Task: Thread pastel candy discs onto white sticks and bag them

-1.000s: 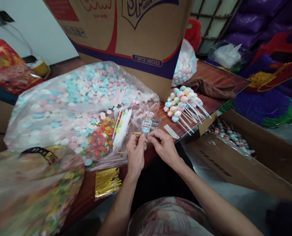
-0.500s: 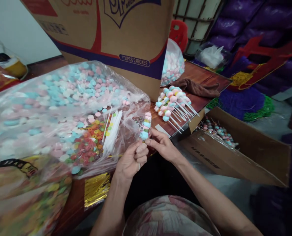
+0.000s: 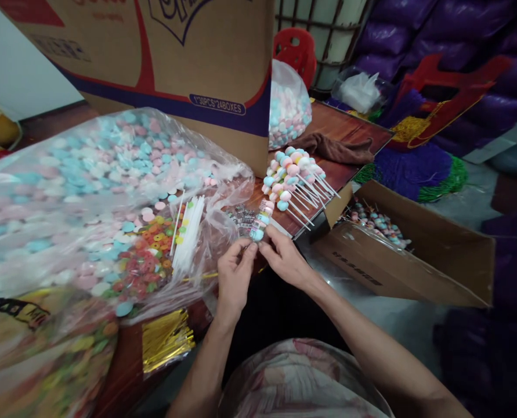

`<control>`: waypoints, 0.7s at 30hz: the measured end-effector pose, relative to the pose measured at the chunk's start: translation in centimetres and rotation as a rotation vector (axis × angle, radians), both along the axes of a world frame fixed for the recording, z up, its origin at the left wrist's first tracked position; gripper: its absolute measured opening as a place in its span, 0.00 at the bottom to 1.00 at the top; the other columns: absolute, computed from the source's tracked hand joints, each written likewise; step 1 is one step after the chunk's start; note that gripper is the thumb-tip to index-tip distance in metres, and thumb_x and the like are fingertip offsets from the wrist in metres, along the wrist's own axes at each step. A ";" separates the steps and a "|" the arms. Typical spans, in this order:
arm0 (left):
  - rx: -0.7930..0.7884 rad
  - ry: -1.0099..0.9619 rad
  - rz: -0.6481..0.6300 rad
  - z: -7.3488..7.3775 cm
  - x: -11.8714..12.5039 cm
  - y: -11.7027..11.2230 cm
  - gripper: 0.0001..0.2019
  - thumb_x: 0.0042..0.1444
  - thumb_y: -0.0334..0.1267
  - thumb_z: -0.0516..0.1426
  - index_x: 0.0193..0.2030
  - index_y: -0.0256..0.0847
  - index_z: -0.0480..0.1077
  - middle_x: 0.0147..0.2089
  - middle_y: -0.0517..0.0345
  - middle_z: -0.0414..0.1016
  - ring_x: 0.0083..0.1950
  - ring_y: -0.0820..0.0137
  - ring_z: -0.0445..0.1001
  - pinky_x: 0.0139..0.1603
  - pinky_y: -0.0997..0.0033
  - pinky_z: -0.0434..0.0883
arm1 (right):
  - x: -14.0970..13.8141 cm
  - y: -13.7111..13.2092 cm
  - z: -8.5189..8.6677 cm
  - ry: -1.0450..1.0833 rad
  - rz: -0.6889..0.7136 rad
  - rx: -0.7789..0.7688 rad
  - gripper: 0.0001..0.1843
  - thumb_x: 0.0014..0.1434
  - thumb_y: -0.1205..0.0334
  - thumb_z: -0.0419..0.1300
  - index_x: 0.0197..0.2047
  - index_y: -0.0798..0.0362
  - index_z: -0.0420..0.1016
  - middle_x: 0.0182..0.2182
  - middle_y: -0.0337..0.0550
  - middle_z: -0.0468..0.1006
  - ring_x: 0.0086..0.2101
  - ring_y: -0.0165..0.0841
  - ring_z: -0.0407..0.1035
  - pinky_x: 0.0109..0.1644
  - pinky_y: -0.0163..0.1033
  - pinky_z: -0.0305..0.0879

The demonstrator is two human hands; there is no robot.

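Between my hands is a candy skewer [image 3: 261,222] of pink, white and blue candies in a clear printed bag. My left hand [image 3: 235,270] pinches at its lower end, thumb against the fingers. From the right side, my right hand [image 3: 285,255] pinches the same end, its fingertips almost meeting the left thumb. The skewer's stick is hidden by my fingers. Beyond it lie loose clear printed bags [image 3: 242,217] on the table. Just past the right hand, a pile of candy skewers [image 3: 293,174] rests with white sticks pointing toward me.
A big plastic bag of candies [image 3: 132,139] spreads on the left, with ring gummies [image 3: 147,255] and white sticks [image 3: 189,238] on it. Gold twist ties [image 3: 166,342] lie near the edge. A tall carton [image 3: 162,69] stands behind; an open box [image 3: 406,249] holds skewers at right.
My left hand has gone from a curled fist around the stick to a thumb-and-finger pinch at the bag's lower end. The view has shifted slightly right.
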State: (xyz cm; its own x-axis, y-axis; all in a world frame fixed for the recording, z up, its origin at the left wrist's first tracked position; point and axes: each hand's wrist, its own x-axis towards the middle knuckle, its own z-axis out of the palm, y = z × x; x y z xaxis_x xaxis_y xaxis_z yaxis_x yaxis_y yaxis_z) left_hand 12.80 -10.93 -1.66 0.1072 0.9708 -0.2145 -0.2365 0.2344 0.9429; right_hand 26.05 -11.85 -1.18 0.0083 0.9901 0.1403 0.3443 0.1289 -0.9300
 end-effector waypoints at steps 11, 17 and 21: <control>-0.552 -0.483 -0.108 2.2 0.7 1.5 0.09 0.52 0.29 0.65 0.32 0.35 0.67 0.25 0.68 0.62 0.18 0.87 0.53 0.15 0.89 0.50 | 1.8 -0.7 -0.8 -0.383 -0.039 0.476 0.14 0.69 0.65 0.50 0.45 0.47 0.78 0.43 0.47 0.79 0.45 0.36 0.74 0.48 0.43 0.68; -0.480 -0.458 -0.123 3.0 2.2 1.3 0.09 0.54 0.30 0.64 0.30 0.38 0.66 0.24 0.68 0.62 0.18 0.83 0.60 0.14 0.86 0.56 | 2.2 -0.4 0.1 -0.571 -0.129 0.501 0.17 0.70 0.64 0.46 0.39 0.47 0.76 0.41 0.46 0.79 0.39 0.36 0.73 0.44 0.43 0.67; -0.448 -0.444 -0.115 2.3 3.9 1.3 0.05 0.58 0.29 0.61 0.33 0.39 0.69 0.27 0.66 0.69 0.23 0.81 0.68 0.22 0.85 0.67 | 2.2 -0.6 0.8 -0.692 -0.223 0.424 0.19 0.70 0.63 0.43 0.37 0.52 0.73 0.38 0.48 0.78 0.38 0.37 0.70 0.44 0.43 0.67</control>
State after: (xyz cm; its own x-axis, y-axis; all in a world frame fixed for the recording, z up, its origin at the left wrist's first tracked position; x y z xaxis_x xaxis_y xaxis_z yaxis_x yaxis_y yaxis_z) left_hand 16.74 -9.61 0.67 0.3776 0.7743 -0.5077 -0.5316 0.6303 0.5658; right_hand 28.24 -12.46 -0.36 -0.0268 0.8377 0.5454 0.8779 0.2807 -0.3879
